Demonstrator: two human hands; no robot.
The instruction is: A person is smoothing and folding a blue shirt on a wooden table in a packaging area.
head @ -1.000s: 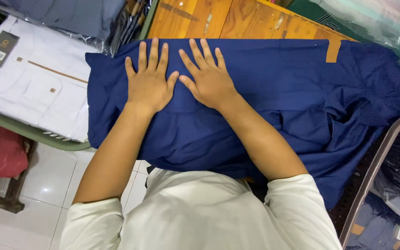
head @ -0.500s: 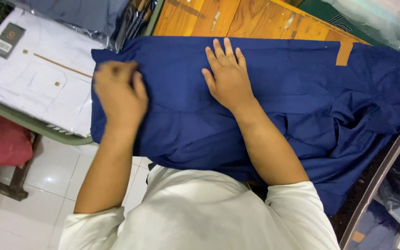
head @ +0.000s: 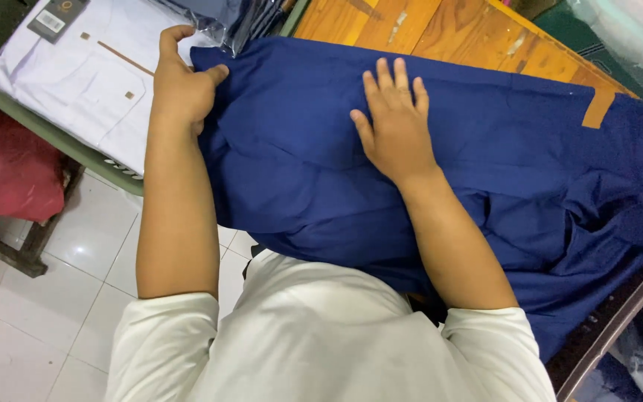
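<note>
A navy blue garment (head: 485, 156) lies spread over a wooden table (head: 426, 30), with a tan tab at its right edge. My left hand (head: 181, 85) pinches the garment's upper left corner between thumb and fingers. My right hand (head: 394, 123) lies flat, fingers spread, pressing on the middle of the cloth. The garment's lower right part is rumpled and hangs over the table edge.
A green basket (head: 76, 145) at the left holds a folded white shirt (head: 76, 67) with a dark tag. Plastic-wrapped dark garments (head: 225, 18) lie at the top. A red cloth (head: 5, 171) sits on a low stand over white floor tiles. A metal rack edge (head: 619, 320) runs at lower right.
My left hand slid from the middle of the cloth to its upper left corner and closed on it. My right hand stayed flat on the garment.
</note>
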